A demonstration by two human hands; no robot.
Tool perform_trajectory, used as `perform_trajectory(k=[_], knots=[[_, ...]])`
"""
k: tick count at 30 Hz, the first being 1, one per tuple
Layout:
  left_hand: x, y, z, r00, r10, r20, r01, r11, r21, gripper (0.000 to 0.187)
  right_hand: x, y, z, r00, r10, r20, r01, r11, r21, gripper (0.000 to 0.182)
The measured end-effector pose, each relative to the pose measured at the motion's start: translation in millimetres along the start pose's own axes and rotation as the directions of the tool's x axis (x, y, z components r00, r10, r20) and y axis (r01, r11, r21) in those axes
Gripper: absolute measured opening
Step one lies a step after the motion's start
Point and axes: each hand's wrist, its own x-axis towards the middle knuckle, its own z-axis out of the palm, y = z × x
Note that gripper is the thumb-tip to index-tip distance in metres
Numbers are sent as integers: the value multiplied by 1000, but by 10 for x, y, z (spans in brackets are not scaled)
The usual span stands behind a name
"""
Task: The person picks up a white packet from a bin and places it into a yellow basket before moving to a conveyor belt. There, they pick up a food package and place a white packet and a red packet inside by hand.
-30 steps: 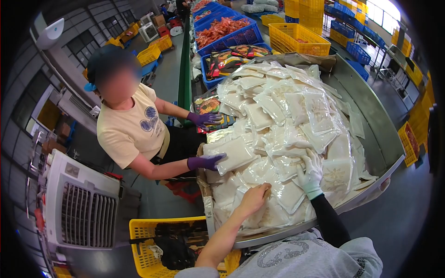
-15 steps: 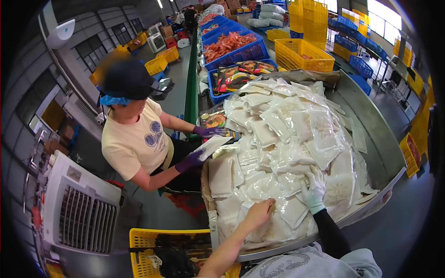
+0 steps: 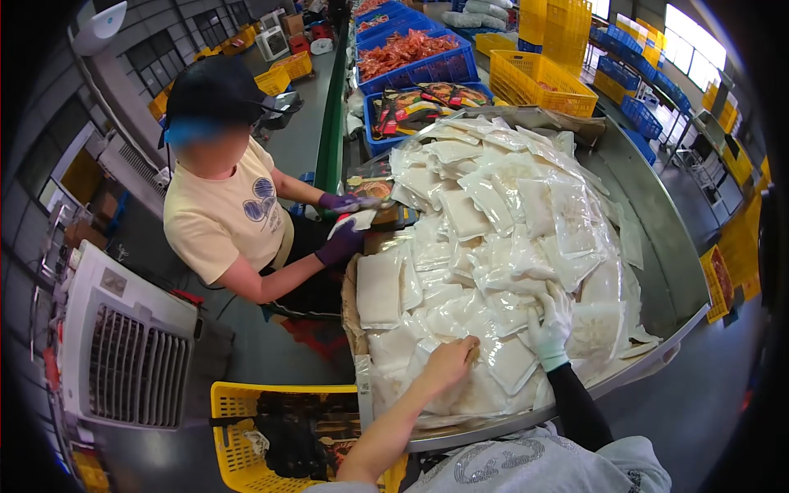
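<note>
A heap of clear packets with white contents [image 3: 468, 215] fills a metal tray [image 3: 657, 218]. My left hand [image 3: 448, 361], bare, rests on the packets near the tray's front, its fingers curled together; what they hold, if anything, is hidden. To its right my right hand [image 3: 551, 327], in a white glove with a black sleeve, lies on the packets with its fingers apart. Across the tray's left corner, a co-worker in purple gloves [image 3: 343, 240] holds a white packet [image 3: 358, 220] between both hands. A single flat packet [image 3: 379, 290] lies at the heap's left edge.
A yellow crate [image 3: 226, 444] with dark packages stands below left. Beyond the tray are a blue crate [image 3: 380, 146] of printed packages, a blue crate of red packets [image 3: 468, 62] and a yellow crate [image 3: 575, 100]. A white slatted machine [image 3: 136, 353] stands left, a green-edged conveyor [image 3: 331, 123] behind.
The view has shifted slightly. The co-worker's head has turned towards the tray, and their hands have come together around the packet. My hands stay on nearly the same packets.
</note>
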Motion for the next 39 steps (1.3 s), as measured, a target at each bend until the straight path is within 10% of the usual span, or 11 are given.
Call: perform_trajectory(k=[39], knots=[[42, 60, -41, 999, -38, 17, 39, 998, -55, 28, 55, -25, -48, 998, 50, 29, -51, 998, 31, 27]])
